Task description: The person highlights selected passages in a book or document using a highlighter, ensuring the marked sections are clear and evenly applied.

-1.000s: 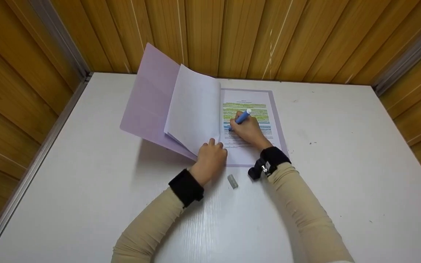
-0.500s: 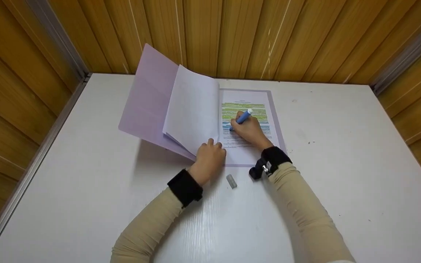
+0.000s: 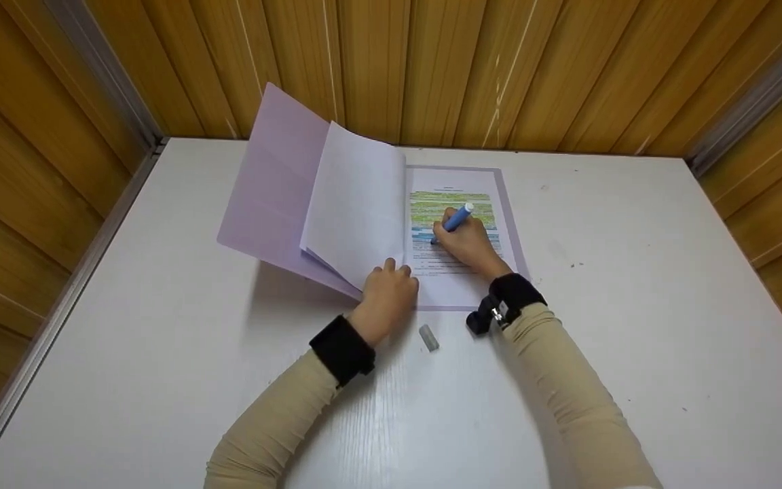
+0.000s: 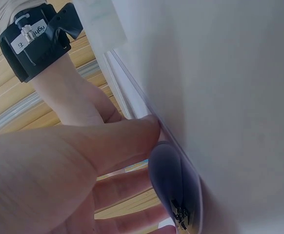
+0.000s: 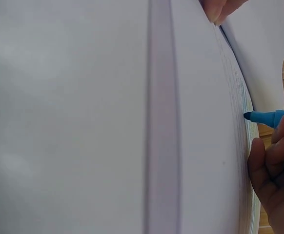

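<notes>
An open booklet with a lilac cover (image 3: 265, 176) lies at the back of the white table (image 3: 160, 339). My right hand (image 3: 469, 244) grips a blue highlighter (image 3: 455, 219), its tip on the printed right page (image 3: 462, 187), which has green and blue marked lines. The right wrist view shows the highlighter's tip (image 5: 259, 117) touching the page (image 5: 205, 146), with my fingers (image 5: 271, 165) curled round the barrel. My left hand (image 3: 391, 288) holds the lower edge of the turned white pages (image 3: 357, 204), thumb (image 4: 132, 131) against the paper and fingers curled beneath.
A small grey cap (image 3: 428, 337) lies on the table between my wrists, just below the booklet. Wooden panel walls (image 3: 432, 68) close in the table at the back and both sides. Black bands sit on both wrists (image 3: 342, 348).
My right hand and the highlighter have slid slightly to the right along the blue lines. The left hand and the turned pages have stayed put.
</notes>
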